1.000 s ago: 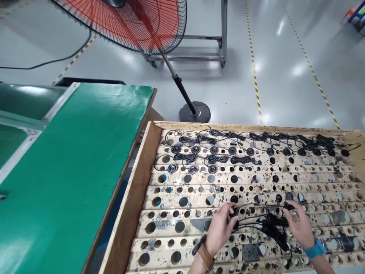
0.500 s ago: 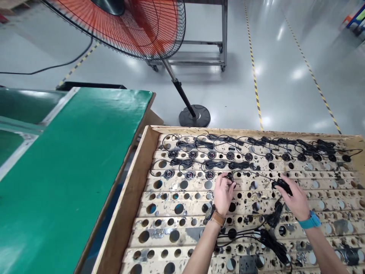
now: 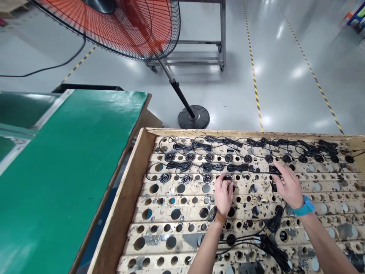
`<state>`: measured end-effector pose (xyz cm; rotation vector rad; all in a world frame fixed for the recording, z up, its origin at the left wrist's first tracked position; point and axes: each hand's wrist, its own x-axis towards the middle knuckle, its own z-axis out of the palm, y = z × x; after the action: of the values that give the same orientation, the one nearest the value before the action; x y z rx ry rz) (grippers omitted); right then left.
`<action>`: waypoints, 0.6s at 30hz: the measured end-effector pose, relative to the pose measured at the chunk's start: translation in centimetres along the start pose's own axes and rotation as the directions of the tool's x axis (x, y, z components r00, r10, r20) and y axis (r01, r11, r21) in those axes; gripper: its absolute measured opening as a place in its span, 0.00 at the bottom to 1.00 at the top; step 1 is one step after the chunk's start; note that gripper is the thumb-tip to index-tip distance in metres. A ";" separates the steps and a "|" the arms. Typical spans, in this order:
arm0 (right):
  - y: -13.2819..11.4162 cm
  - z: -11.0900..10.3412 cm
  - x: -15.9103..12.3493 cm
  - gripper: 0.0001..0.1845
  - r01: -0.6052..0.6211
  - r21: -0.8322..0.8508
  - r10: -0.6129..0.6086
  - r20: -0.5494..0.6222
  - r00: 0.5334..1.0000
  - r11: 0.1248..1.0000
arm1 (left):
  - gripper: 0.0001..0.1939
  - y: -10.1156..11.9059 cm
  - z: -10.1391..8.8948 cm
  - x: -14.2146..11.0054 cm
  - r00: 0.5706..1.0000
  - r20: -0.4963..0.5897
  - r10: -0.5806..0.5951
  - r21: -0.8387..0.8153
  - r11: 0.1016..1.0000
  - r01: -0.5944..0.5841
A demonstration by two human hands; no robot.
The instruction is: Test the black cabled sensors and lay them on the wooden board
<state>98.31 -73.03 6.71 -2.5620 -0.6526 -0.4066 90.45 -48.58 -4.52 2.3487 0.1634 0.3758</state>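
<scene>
A wooden tray [image 3: 134, 198] holds perforated slats with rows of small round black parts and coiled black cables. My left hand [image 3: 223, 194] is closed on a round black part [image 3: 227, 177], pressing it at a hole in the third row, right of three seated parts [image 3: 186, 178]. My right hand [image 3: 286, 184] lies over a black cable bundle [image 3: 274, 170] on the same row, fingers curled on it. A thin wire runs between the two hands. More black cables [image 3: 270, 243] lie loose between my forearms.
A green table [image 3: 65, 171] stands left of the tray. Beyond the tray are a red standing fan [image 3: 119, 23] with its round base [image 3: 193, 117], a metal cart [image 3: 199, 53] and a glossy floor with yellow-black tape lines.
Both hands moved up from the loose cables near me to the third row, carrying one part and its cable bundle; the left now sets the part at a hole.
</scene>
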 end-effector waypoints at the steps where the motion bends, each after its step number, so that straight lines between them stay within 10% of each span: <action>1: -0.6 -0.2 0.6 0.29 0.014 0.026 -0.014 -0.007 1.000 1.000 | 0.04 0.0 -0.1 0.0 1.000 -0.001 -0.005 0.012 1.000 0.005; 11: -7.7 1.1 6.5 0.22 0.054 0.147 -0.081 0.188 0.979 0.988 | 0.18 1.3 -0.6 1.9 0.971 0.075 -0.229 0.322 0.927 0.194; 18: -7.6 2.4 9.5 0.15 0.171 -0.006 -0.148 0.470 0.870 0.985 | 0.30 3.7 -1.5 4.6 0.782 0.154 -0.604 0.589 0.691 0.419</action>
<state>102.83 -62.31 11.05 -2.6766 -1.0406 0.1650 94.39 -49.29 0.10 2.7056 0.8495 -0.4216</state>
